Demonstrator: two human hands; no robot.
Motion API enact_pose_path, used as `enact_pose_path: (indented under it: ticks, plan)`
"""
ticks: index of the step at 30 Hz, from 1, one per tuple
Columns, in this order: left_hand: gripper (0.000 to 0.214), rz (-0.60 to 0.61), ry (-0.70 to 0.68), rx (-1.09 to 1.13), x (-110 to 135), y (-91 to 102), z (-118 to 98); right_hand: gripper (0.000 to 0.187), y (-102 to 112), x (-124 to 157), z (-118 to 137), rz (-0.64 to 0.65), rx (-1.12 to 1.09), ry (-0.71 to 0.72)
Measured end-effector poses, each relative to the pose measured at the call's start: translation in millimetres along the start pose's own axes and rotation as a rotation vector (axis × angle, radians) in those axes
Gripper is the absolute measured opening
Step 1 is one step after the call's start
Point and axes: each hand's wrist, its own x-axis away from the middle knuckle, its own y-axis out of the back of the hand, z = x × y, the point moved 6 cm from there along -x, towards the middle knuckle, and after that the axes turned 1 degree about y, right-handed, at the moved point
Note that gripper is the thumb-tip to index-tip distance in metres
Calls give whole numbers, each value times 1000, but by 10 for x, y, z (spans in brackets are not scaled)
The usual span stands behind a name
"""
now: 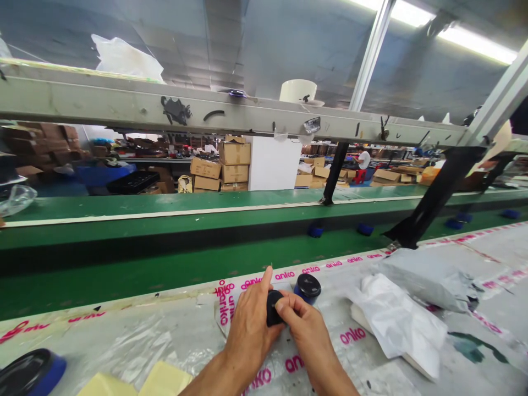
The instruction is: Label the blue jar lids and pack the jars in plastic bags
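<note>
My left hand [250, 324] is wrapped around the side of a small black round part [273, 309], its index finger stretched upward. From the other side, my right hand [305, 324] is closed, with thumb and curled fingers pressed against the face of that part. Whether a small piece lies under the right fingertips is hidden. Just behind my right hand, a round black-topped blue part [307, 287] stands on the plastic-covered table. A larger-looking black and blue round part [31, 372] sits at the near left corner, cut off by the frame.
Yellow pads [165, 379] lie at the front edge. White plastic bags [398, 319] are on the right. Beyond the table runs a green conveyor belt [247, 256] carrying several blue round parts [365, 229]. Dark posts [433, 201] hold up a long beam [247, 113]. A distant person [363, 159] is near cartons.
</note>
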Motion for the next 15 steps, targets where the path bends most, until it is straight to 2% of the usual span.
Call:
enact_pose_path:
  ticks: [15]
  plan:
    - [101, 25, 60, 107, 13, 5, 48, 25, 25, 41, 28, -2, 16, -22]
